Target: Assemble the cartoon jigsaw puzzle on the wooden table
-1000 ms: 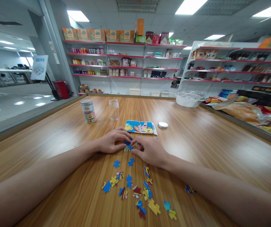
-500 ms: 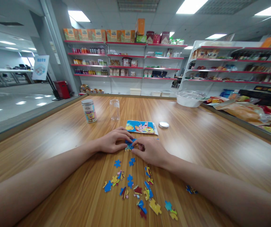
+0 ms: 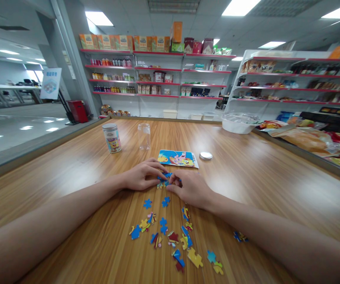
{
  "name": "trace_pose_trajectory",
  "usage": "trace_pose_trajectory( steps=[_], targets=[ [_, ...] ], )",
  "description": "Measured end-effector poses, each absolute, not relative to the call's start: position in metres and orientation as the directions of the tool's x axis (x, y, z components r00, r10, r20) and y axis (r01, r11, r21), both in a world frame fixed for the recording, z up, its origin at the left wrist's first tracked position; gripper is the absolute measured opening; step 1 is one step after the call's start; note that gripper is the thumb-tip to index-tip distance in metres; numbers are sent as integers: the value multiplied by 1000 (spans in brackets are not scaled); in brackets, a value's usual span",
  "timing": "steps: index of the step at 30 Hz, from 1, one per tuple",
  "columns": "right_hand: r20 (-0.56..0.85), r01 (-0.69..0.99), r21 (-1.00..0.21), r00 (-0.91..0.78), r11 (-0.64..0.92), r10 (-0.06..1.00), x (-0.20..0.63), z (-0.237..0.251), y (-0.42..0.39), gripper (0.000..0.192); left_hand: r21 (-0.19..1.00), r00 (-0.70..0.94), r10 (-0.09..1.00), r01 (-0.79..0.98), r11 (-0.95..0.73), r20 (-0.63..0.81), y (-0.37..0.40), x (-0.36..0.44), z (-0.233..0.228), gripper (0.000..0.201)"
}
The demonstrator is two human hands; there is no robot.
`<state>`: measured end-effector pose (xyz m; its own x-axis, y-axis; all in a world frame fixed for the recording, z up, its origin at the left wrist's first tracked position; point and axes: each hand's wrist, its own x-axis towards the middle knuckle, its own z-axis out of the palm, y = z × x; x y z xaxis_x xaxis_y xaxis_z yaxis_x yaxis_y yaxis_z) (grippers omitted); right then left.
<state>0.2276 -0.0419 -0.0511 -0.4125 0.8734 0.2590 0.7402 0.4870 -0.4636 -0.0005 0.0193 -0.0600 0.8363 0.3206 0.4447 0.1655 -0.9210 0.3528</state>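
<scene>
Loose pieces: about sixteen jigsaw pieces (image 3: pixel 172 236) lie scattered on the wooden table (image 3: pixel 261 177) in the lower middle of the frame, blue, yellow and red; one stray piece (image 3: pixel 240 236) lies apart at lower right.
Two blue pieces: a pair (image 3: pixel 156 202) lies just below the hands, side by side, not touching.
Left hand (image 3: pixel 141 176): palm down at frame centre, fingers curled, fingertips pinching the small joined pieces (image 3: pixel 164 180) from the left.
Right hand (image 3: pixel 189 188): palm down, fingers bent, tips pressing the same joined pieces from the right; the two hands nearly meet over them.
Joined pieces: a small blue cluster flat on the table between the fingertips, partly hidden; I cannot count it.
Picture card (image 3: pixel 178 158): one, flat, just above the hands.
Lid (image 3: pixel 205 156): one round silver lid, right of the card.
Tin (image 3: pixel 111 138): one printed tin, upright, closed, upper left of centre.
Clear tube (image 3: pixel 144 137): one, upright, beside the tin.
White tub (image 3: pixel 239 123): one, far right of the table.
Shelves (image 3: pixel 158 75): two stocked racks at the back.
</scene>
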Motion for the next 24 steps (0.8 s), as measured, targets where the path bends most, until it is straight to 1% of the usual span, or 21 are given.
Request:
trace_pose_trajectory(
  steps=[4,9,15,18,19,22,24],
  targets=[
    [246,761,-438,-410,478,878,226,-51,-42,11,363,837,327,168,-917,439,19,0,-59,26],
    [252,783,-395,-412,481,876,223,-52,-43,18,362,837,326,167,-917,439,18,0,-59,26],
    [300,770,-362,-437,525,848,225,-52,-46,8,361,833,329,170,-917,444,19,-1,-60,25],
    [335,747,-371,-447,552,830,227,-51,-48,3,360,835,329,171,-917,441,19,-1,-59,24],
    [348,737,-377,-448,561,823,227,-51,-49,4,361,836,328,170,-917,440,19,0,-59,24],
    [367,716,-380,-464,586,806,228,-51,-49,16,367,833,325,161,-916,447,18,1,-58,22],
    [351,722,-371,-474,584,808,227,-51,-49,17,369,832,327,161,-915,448,18,1,-58,21]
  ],
)
